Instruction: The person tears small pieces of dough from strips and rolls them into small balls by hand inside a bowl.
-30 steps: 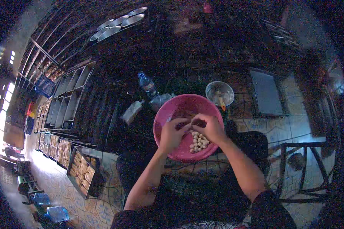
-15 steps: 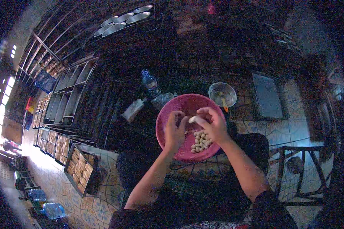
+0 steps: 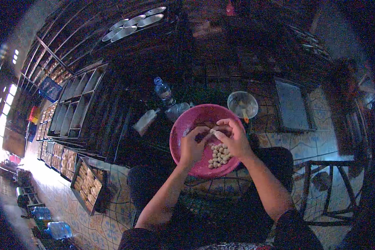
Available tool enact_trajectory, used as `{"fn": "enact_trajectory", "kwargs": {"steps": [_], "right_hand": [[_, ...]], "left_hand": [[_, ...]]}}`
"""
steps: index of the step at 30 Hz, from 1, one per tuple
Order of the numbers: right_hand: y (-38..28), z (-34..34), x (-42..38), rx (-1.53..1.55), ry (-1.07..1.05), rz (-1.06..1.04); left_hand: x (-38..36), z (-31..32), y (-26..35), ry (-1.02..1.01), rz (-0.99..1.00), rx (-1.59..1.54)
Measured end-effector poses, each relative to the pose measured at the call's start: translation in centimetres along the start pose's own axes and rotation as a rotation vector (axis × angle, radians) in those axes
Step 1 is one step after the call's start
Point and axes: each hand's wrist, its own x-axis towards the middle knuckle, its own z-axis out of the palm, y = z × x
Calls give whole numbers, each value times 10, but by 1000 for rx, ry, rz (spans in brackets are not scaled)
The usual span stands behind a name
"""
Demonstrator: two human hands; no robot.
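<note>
Both hands are over a round pink basin. A small pale piece, like dough, is between them, pinched in the fingertips of my right hand. The fingers of my left hand curl toward the same piece and seem to meet it; whether they grip it is too small to tell. Several small pale balls lie heaped in the basin's lower right part, below my right hand.
Behind the basin are a plastic bottle, a clear bag and a metal bowl with an orange-handled tool. A tray of bread is at left, a flat tray at right, and a metal frame stand nearer.
My left fingers have moved right and up to the pale piece, closing the gap between the hands. The right hand stays almost in place.
</note>
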Motion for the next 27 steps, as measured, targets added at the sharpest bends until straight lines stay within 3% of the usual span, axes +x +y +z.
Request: {"fn": "enact_trajectory", "kwargs": {"steps": [2,4,5,7,9,11,13,15,17,19,23,25,27], "right_hand": [[2,-1,1,-100,11,-7],[7,-3,4,-202,26,-10],[10,-3,5,-176,52,8],[17,-5,7,-151,77,26],[17,-7,7,-446,168,-168],[14,-5,5,-376,139,-198],[3,-1,2,-306,109,-229],[-6,2,-1,-471,65,-398],[-5,3,0,-442,1,-442],[1,2,0,-596,-44,-532],[4,6,2,-545,-25,-466],[-5,11,1,-321,0,-277],[-1,10,4,-165,16,-204]], "left_hand": [[0,-1,-4,-14,48,-5],[-2,-1,-3,-78,-222,-193],[-4,0,-5,-80,-221,-194],[-5,2,-13,-109,-334,-540],[-4,4,-17,-118,-387,-568],[-5,8,-18,-128,-438,-598],[-7,13,-18,-96,-612,-974],[-6,17,-23,-61,-641,-970],[-8,18,-33,-27,-676,-964],[-8,14,-38,-175,-590,-1139],[-9,18,-16,-94,-658,-1063],[-7,15,-7,55,-610,-929],[-4,11,0,65,-548,-881]]}}
